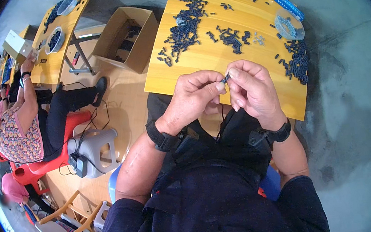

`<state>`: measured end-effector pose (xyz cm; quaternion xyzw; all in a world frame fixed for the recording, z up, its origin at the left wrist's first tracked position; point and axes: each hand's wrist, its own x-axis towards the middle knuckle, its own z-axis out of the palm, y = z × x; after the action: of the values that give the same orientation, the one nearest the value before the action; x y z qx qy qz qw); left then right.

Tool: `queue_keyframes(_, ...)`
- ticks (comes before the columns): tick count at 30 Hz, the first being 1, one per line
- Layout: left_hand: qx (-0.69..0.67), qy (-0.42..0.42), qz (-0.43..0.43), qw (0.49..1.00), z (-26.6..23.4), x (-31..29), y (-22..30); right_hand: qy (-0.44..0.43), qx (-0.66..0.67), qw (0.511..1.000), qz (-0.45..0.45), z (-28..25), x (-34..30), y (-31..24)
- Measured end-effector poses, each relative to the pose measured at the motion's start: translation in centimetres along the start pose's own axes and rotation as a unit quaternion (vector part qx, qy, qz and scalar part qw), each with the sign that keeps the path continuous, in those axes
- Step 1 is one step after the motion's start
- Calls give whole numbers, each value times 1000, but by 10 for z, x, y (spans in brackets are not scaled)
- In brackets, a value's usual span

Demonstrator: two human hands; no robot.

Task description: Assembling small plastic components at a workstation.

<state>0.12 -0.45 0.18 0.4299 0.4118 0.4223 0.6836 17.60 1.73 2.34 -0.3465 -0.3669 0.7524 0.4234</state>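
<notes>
Over the near edge of the yellow wooden table (158, 78), my two hands meet at a small black cylindrical piece (225, 79). My left hand (197, 92) pinches it from one side. From the other side, my right hand (255, 90) closes thumb and fingers on it; the fingers partly hide the piece. Loose black pieces of the same sort lie in a big pile (186, 28) at the left, a smaller pile (230, 40) in the middle and another pile (298, 61) by the right edge. Small silvery parts (258, 39) are scattered beside the middle pile.
A clear plastic bowl (299, 33) of small pale parts and a blue box (287, 5) stand at the right edge. Left of the table is an open cardboard box (146, 53). Further left, a seated person (18, 132) works at another table, near a grey stool (95, 150).
</notes>
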Motion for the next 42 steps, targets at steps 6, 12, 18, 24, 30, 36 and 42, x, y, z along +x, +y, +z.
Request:
queue_keyframes(6, -20, -29, -4, 999, -4, 0, 2, -32, -23, 999, -3, -5, 2, -2)
queue_keyframes(12, -17, -44, -12, 999, -6, 2, 6, -57, -1, 998, 27, -9, 6, -8)
queue_keyframes(18, -32, -54, -11, 998, -7, 6, 7, -52, 34, 998, 21, -9, 7, -7)
queue_keyframes(24, -21, -55, -17, 998, -7, 6, 10, -54, 32, 998, 14, -9, 8, -7)
queue_keyframes(30, -24, -32, -4, 999, -6, 9, 5, -57, 8, 998, 8, -10, 10, -7)
queue_keyframes(36, -24, -38, -10, 999, -8, 11, 4, -57, -23, 998, 14, -11, 10, -8)
queue_keyframes(42, -31, -51, -10, 998, -8, 10, 4, -92, -71, 993, 20, -13, 11, -14)
